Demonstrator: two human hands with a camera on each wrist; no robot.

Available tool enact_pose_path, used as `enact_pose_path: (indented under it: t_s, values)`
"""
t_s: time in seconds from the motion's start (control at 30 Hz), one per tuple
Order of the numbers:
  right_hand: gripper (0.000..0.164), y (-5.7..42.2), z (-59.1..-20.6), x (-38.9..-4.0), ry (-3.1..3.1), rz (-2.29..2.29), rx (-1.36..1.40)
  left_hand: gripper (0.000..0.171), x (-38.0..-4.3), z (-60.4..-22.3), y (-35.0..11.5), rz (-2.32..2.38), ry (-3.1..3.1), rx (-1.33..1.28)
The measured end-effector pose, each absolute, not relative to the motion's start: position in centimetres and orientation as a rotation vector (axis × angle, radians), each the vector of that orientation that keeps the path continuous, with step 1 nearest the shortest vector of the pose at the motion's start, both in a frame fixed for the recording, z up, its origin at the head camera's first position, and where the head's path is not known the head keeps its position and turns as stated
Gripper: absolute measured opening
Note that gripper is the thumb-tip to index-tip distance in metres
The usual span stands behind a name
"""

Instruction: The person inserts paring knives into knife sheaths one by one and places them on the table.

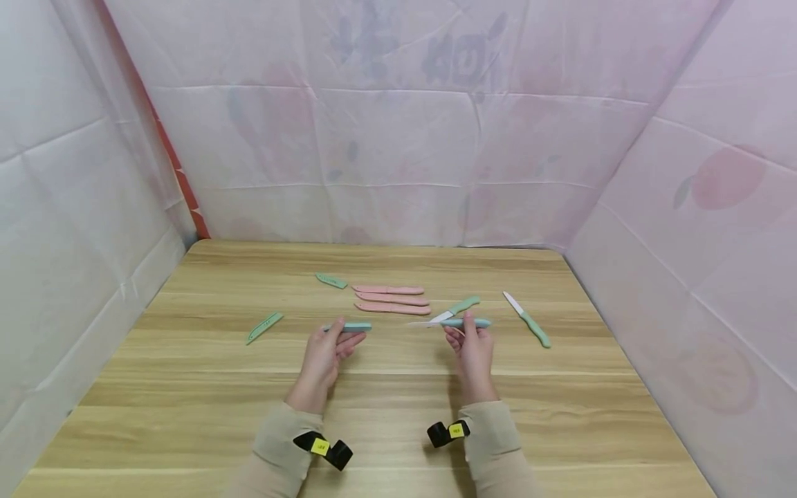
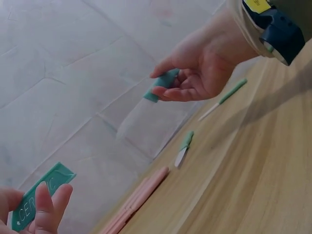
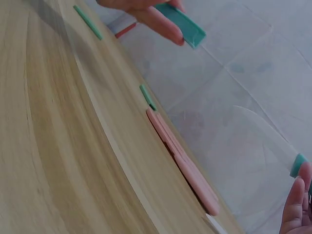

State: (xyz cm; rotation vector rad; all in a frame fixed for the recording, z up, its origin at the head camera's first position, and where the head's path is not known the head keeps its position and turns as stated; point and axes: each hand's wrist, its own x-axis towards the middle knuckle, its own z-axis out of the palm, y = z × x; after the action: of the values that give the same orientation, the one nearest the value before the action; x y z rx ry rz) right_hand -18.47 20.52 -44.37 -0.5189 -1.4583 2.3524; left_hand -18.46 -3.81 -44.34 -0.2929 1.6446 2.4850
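My left hand (image 1: pixel 325 353) pinches a teal knife sheath (image 2: pixel 45 194) marked with raised letters, its open end facing right. In my right hand (image 1: pixel 474 348) is a knife with a teal handle (image 1: pixel 463 323), gripped between thumb and fingers. Its pale blade (image 3: pixel 267 134) is bare and points left toward the sheath, with a gap between the two. Both are held up above the wooden table. Behind the right hand, a light-green knife (image 1: pixel 462 305) lies on the table, partly overlapped by the held knife in the head view.
Three pink sheathed knives (image 1: pixel 392 308) lie side by side at the middle back. Two light-green sheaths, one farther back (image 1: pixel 331 281) and one at the left (image 1: pixel 264 328), rest on the table. Another bare green knife (image 1: pixel 534 328) lies at the right. Fabric walls (image 1: pixel 386 152) enclose the table.
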Motion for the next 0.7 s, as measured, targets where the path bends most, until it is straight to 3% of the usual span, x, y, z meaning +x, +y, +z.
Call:
enact_pose_path:
  t_s: [0.7]
  values:
    - [0.014, 16.1, -44.5, -17.2, -1.405, 2.338, -0.508, 0.028, -17.7, -44.8, -2.2, 2.509, 1.752, -0.317]
